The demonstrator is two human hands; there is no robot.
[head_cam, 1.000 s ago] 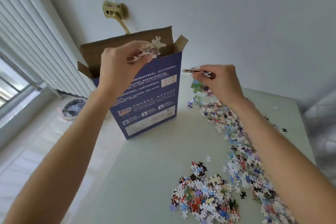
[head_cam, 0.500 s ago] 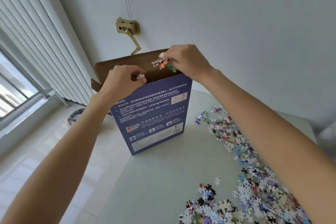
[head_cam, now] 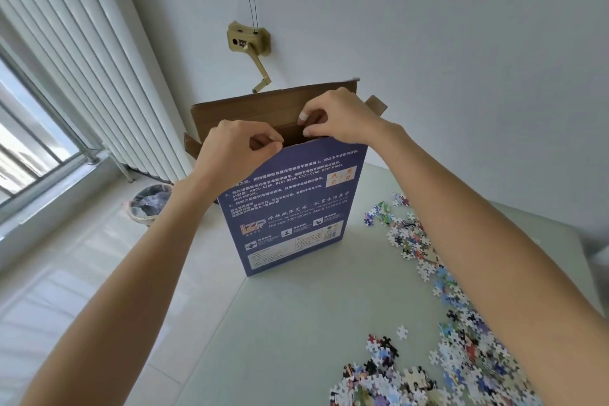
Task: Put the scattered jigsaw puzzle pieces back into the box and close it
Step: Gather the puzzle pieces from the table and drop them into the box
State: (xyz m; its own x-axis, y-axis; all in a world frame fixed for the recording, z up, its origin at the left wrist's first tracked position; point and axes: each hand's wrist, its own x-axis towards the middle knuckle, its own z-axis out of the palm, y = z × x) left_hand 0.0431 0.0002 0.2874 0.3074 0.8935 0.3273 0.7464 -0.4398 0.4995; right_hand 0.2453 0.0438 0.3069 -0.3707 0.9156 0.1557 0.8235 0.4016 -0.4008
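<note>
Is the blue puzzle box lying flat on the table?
No, the blue cardboard puzzle box stands upright on the pale table, top flaps open.

Bright, even daylight is admitted through the barred glass window (head_cam: pixel 29 155) at left. Shadows are soft. Straight lines are bowed by wide-angle distortion; the right edge is smeared.

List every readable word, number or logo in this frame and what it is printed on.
"Net size 700*500mm" — box, blue front, lower part.
"A", "B", "C", "D" — small diagram on the box, upper right.
"A001-A260, B261-B520, C521-C760, D761-D1000" — box, numbered lines.
Logo, perhaps "IZP" — box, lower left; uncertain.
Chinese text and bottom white panel — too small to read.
Nothing legible elsewhere.
</note>
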